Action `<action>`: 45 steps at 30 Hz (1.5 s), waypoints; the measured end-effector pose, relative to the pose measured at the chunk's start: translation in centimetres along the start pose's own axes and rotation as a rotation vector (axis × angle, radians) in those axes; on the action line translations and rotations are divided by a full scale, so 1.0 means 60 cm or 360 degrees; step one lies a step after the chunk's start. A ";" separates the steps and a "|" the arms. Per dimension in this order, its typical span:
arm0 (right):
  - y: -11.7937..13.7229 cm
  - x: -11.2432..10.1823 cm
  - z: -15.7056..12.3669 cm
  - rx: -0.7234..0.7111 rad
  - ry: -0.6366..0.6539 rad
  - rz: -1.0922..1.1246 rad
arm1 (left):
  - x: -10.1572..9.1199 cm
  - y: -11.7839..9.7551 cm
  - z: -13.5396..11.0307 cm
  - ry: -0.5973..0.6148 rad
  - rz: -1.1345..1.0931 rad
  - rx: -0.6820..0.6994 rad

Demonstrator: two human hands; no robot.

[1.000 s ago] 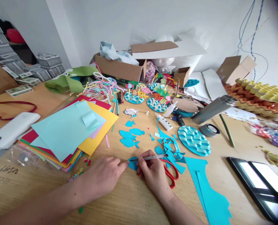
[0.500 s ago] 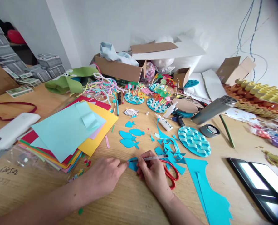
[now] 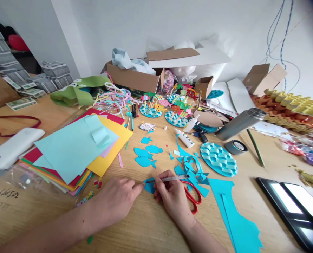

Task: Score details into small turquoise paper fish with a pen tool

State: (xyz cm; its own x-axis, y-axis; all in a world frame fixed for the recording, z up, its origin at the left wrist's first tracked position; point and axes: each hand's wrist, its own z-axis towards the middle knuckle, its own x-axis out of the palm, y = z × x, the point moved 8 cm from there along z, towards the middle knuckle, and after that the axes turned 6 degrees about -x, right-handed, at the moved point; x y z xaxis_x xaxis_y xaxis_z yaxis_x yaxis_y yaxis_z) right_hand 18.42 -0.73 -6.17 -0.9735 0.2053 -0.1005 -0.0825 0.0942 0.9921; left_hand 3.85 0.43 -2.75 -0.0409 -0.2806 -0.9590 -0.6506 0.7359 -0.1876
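Between the fingers of my right hand [image 3: 172, 191] is a slim pen with a clear barrel [image 3: 172, 178], its tip resting on a small piece of blue paper [image 3: 149, 187]. My left hand [image 3: 119, 196] is curled, its index fingertip pressing the left edge of that piece against the table; its other fingers are folded under. Part of the blue piece is hidden beneath my right hand. Red-handled scissors [image 3: 195, 196] lie just right of my right hand, their blades covered by it. Beyond my hands lie several blue paper fish cutouts [image 3: 145, 161].
Blue scraps [image 3: 193, 167] and a large blue sheet [image 3: 232, 211] lie to the right, near a wavy blue disc [image 3: 218, 159], glue bottle [image 3: 186, 138], metal flask [image 3: 240, 123] and black tablet-like device [image 3: 290, 207]. Stacked coloured paper [image 3: 72, 147] and a white power bank [image 3: 16, 146] are left.
Both hands stay in place with the pen still on the blue piece. The view has shifted very slightly.
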 end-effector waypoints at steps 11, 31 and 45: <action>0.003 0.000 0.000 0.0031 -0.0021 -0.0041 | -0.004 0.002 0.000 -0.0035 0.0006 -0.0014; 0.011 0.001 0.000 -0.0025 -0.0003 -0.0067 | -0.010 0.000 0.002 -0.0006 0.0025 -0.0012; 0.007 0.000 0.001 -0.0030 0.0003 -0.0075 | -0.008 0.000 0.000 0.0018 0.0043 -0.0028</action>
State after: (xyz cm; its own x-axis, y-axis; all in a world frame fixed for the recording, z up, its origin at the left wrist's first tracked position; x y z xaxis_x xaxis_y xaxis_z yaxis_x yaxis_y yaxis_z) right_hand 18.37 -0.65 -5.76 -0.9688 0.1995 -0.1473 -0.1326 0.0852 0.9875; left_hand 3.90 0.57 -2.29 -0.0669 -0.2679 -0.9611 -0.6623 0.7324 -0.1580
